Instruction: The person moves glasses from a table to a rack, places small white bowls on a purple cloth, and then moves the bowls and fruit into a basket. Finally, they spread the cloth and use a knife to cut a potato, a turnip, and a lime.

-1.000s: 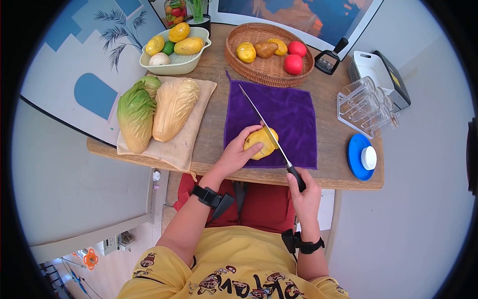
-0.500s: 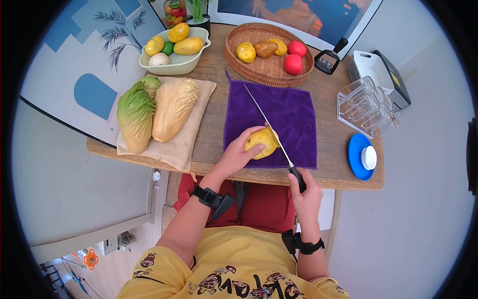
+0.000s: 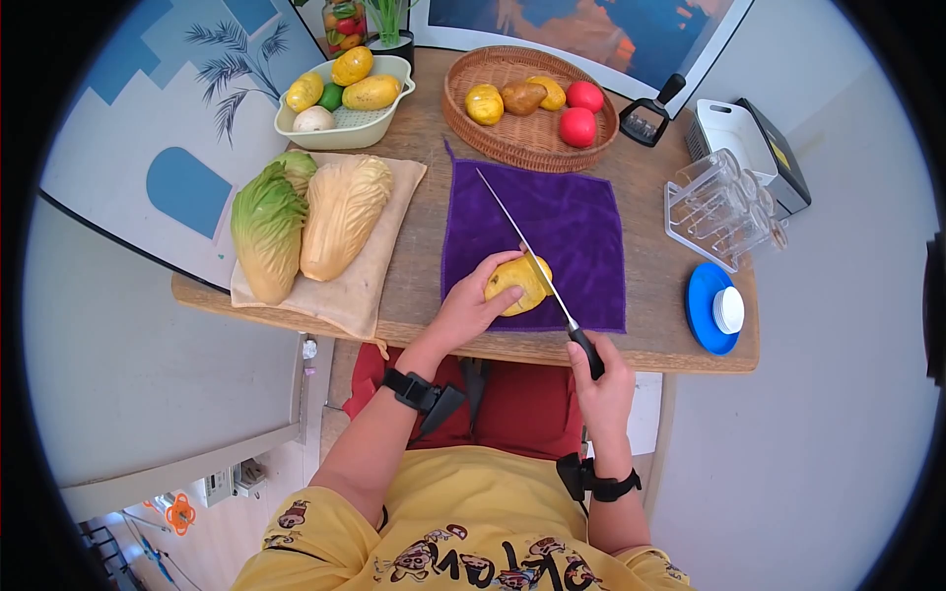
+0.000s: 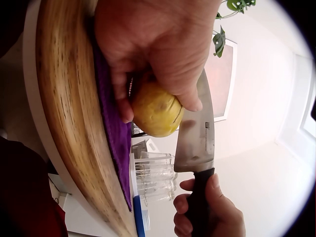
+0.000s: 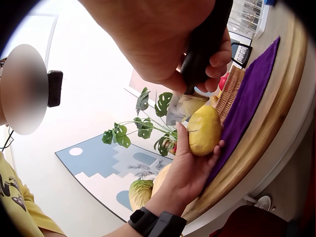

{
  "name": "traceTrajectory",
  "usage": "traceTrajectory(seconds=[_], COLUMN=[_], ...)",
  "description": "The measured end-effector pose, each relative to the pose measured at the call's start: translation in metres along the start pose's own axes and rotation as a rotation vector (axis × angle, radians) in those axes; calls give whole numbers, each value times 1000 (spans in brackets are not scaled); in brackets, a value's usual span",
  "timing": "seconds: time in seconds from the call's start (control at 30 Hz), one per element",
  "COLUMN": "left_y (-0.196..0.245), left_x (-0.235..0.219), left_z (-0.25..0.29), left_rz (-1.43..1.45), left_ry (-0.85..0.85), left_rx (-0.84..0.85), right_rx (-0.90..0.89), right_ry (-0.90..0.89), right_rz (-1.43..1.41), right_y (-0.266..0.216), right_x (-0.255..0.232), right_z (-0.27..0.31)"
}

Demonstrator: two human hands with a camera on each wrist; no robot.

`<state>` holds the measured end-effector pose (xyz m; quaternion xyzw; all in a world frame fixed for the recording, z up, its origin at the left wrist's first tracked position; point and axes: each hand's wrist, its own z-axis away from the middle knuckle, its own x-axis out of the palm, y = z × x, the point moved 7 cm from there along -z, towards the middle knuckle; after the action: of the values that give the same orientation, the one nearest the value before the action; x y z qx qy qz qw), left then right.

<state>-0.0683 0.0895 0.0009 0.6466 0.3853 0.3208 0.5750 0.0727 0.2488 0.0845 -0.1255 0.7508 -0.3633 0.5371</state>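
At the table's front, my left hand (image 3: 475, 303) holds a yellow potato (image 3: 510, 274) over a purple cloth (image 3: 581, 217). Its thumb lies on the near side and its fingers reach round the far side. In the right wrist view, a thin dark line runs across the potato's skin (image 5: 205, 131). My right hand (image 3: 609, 379) grips the black handle of a kitchen knife (image 4: 195, 140). The long blade slants away to the left, crossing the potato's right part. From the left wrist, the broad blade stands right beside the potato and my left thumb.
Left, two cabbage heads (image 3: 345, 212) lie on a beige cloth (image 3: 389, 256). Behind stand a green basket (image 3: 365, 136) of produce and a round wicker tray (image 3: 512, 148). To the right are a glass rack (image 3: 700, 246), a blue plate (image 3: 702, 320) with white dishes, and a black-handled tool (image 3: 645, 123).
The knife tip swings slightly right, then back left, with the blade staying at the potato's right part. My left hand keeps its hold on the potato.
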Motion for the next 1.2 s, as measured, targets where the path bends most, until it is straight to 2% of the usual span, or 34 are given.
traceTrajectory(seconds=[0.3,0.53,0.7,0.77,0.8,0.9,0.97,1.2], left_y=[2,2,4,2,0,1,1,-5], left_x=[2,1,1,1,1,1,1,1], left_z=[-1,1,0,1,1,1,1,1], left_rz=[-3,-42,-67,-51,-33,-3,-12,-56], left_ry=[-18,-1,17,9,-2,-1,2,-3], left_rx=[1,-6,80,33,-13,-6,13,5], right_rx=[1,-56,-88,43,43,45,-39,-57], right_ry=[60,-17,-46,-12,-11,-9,13,-25], right_rz=[-66,-11,-10,-59,-58,4,29,-43], right_y=[6,-7,-14,-3,-1,5,1,-6], right_x=[-3,-1,1,0,0,-1,-2,1], right_z=[0,1,4,3,2,-1,1,4])
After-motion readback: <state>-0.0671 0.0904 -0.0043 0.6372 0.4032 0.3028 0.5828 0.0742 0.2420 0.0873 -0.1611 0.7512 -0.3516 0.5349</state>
